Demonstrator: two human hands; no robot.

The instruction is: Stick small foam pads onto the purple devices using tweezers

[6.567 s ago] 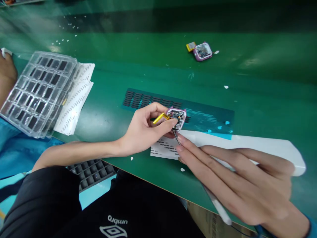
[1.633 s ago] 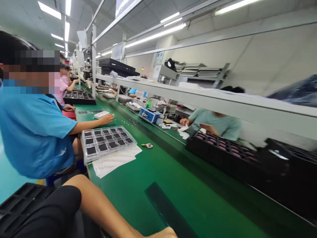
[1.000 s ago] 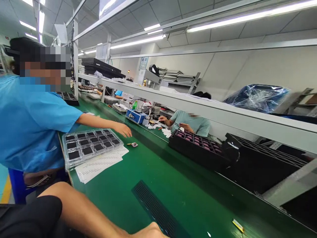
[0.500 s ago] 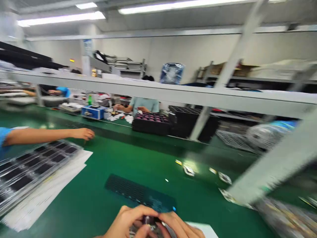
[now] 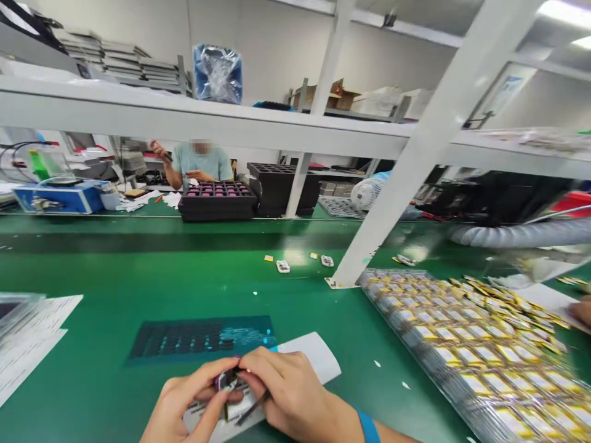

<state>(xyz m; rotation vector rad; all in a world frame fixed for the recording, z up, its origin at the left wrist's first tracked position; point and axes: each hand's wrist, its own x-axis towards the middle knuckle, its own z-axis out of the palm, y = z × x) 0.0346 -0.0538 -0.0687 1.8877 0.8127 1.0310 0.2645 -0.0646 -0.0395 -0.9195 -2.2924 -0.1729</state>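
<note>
My left hand (image 5: 187, 403) grips a small rounded device (image 5: 226, 379) with a purple rim and a dark and silvery inside. Fingers of my right hand (image 5: 286, 384), which has a blue band (image 5: 368, 426) round its wrist, are closed at the device's upper right edge. A thin dark strip (image 5: 252, 409) slants down from under my right fingers; its kind is unclear. Below both hands lies a printed white sheet (image 5: 314, 357). Just beyond them is a dark translucent blue sheet (image 5: 184, 338) with rows of small dark pieces.
Clear trays of yellow-edged flat pieces (image 5: 443, 344) stand right, beside a loose pile (image 5: 512, 307) and another person's hand (image 5: 582, 311). A slanted white post (image 5: 397, 178) meets the green bench. Papers (image 5: 37, 344) lie left. Across the bench a person (image 5: 203, 163) sits behind black boxes (image 5: 217, 206).
The view has swung right, bringing the trays of yellow-edged pieces into sight; the neighbour's arm at left has left view. Both my hands stay together at the device.
</note>
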